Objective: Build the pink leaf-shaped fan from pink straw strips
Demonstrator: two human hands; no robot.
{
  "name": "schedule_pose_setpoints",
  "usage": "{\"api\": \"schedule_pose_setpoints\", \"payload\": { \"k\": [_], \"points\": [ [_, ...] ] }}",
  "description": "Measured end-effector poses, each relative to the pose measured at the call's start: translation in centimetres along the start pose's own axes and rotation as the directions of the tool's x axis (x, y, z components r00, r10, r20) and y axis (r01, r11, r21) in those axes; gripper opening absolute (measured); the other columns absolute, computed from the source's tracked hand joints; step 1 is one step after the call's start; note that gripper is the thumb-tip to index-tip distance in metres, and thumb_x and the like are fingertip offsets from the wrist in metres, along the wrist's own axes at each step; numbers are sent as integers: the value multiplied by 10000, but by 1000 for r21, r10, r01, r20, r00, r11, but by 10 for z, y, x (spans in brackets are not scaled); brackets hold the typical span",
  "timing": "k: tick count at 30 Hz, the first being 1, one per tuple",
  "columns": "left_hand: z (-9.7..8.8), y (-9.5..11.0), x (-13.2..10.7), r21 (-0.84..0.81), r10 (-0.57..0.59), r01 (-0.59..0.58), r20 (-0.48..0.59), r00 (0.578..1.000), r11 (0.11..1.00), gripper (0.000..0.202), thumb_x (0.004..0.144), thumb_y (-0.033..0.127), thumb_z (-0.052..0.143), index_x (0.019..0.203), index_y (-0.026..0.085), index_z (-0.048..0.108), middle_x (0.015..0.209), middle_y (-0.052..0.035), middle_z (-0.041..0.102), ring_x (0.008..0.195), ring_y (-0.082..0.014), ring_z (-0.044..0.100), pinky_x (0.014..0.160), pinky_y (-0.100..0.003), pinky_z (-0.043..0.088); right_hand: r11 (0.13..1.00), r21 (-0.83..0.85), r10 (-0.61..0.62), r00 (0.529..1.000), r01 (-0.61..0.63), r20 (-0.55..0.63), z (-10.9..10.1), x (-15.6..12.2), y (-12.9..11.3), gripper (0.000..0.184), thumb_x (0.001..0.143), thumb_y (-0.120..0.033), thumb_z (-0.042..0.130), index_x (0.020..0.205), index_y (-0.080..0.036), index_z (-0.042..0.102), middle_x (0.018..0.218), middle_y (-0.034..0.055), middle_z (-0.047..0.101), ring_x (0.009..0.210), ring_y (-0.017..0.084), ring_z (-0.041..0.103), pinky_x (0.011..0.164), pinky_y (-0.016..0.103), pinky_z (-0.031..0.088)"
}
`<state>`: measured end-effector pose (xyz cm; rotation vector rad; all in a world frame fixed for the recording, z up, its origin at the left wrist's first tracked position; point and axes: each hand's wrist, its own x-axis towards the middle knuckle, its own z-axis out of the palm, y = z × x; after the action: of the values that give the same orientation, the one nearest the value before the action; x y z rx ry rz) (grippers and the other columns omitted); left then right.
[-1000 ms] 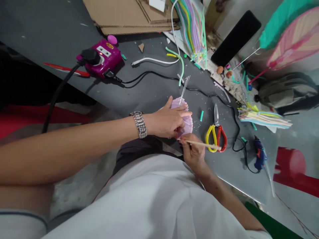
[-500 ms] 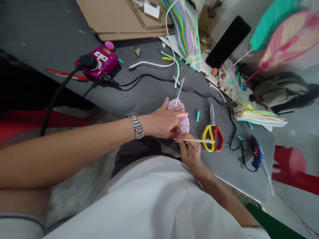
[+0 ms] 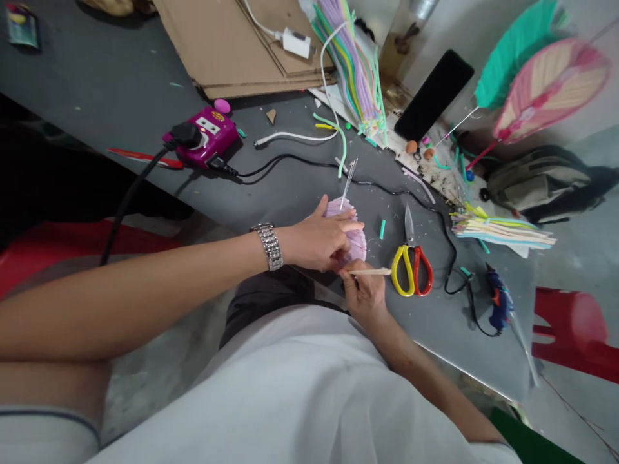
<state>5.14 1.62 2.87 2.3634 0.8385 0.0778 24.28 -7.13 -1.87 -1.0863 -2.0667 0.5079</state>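
Observation:
A lilac pleated, leaf-like piece [image 3: 356,243] lies on the grey table under my left hand [image 3: 323,241], which wears a metal watch. Its index finger and thumb reach across the piece while the other fingers bend down onto it. Thin silver wires [image 3: 348,182] stick out from its far end. At the near end, my right hand [image 3: 366,290] is closed in a pinch on a thin cream-coloured stick [image 3: 370,272] pointing right. The fingertips of both hands nearly meet there, and what lies between them is partly hidden.
Scissors [image 3: 410,258] with yellow and red handles lie right of my hands, with a blue glue gun [image 3: 499,301] beyond. A black cord runs from the purple power socket [image 3: 206,136]. Cardboard [image 3: 213,45], pipe cleaners [image 3: 355,71] and a black phone [image 3: 434,93] are farther back.
The cream stick shows a shorter length to the right of my right hand. Both hands keep nearly the same place on the lilac piece. The view has shifted slightly.

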Motion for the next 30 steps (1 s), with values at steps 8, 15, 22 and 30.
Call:
{"api": "schedule_pose_setpoints", "payload": {
  "k": [8, 15, 22, 30],
  "points": [
    [-4, 0, -4, -32, 7, -7, -16, 1000, 999, 34, 807, 194, 742, 773, 187, 745, 1648, -100, 438, 1582, -413, 239, 1178, -807, -15, 817, 301, 539, 836, -491, -102, -39, 7, 5, 306, 1011, -439, 575, 827, -202, 638, 709, 9, 683, 553, 131, 617, 552, 263, 499],
    [-8, -2, -3, -63, 19, -20, -22, 1000, 998, 140, 820, 274, 761, 714, 189, 725, 1578, -87, 529, 1558, -392, 302, 1190, -792, -30, 805, -129, 572, 816, -579, -86, -83, 59, 62, 156, 849, -339, 703, 807, -214, 620, 579, -26, 649, 539, 160, 606, 591, 280, 439],
    [-15, 0, -14, -157, -23, 2, -137, 990, 988, 130, 917, 297, 639, 888, 208, 730, 1541, -99, 572, 1523, -357, 395, 1195, -790, -17, 804, -313, 479, 863, -505, -159, -77, 102, 92, 134, 888, -302, 636, 901, -177, 683, 751, 59, 726, 718, 219, 669, 715, 335, 467],
    [-19, 2, -70, -414, -382, 117, -646, 661, 903, 206, 926, 340, 588, 961, 205, 740, 1253, -93, 757, 1220, -280, 682, 1127, -454, 482, 956, -242, 182, 982, -167, 42, -51, 47, 32, 243, 1019, -277, 485, 899, -206, 684, 816, 50, 733, 743, 186, 675, 692, 295, 454]
  ]
}}
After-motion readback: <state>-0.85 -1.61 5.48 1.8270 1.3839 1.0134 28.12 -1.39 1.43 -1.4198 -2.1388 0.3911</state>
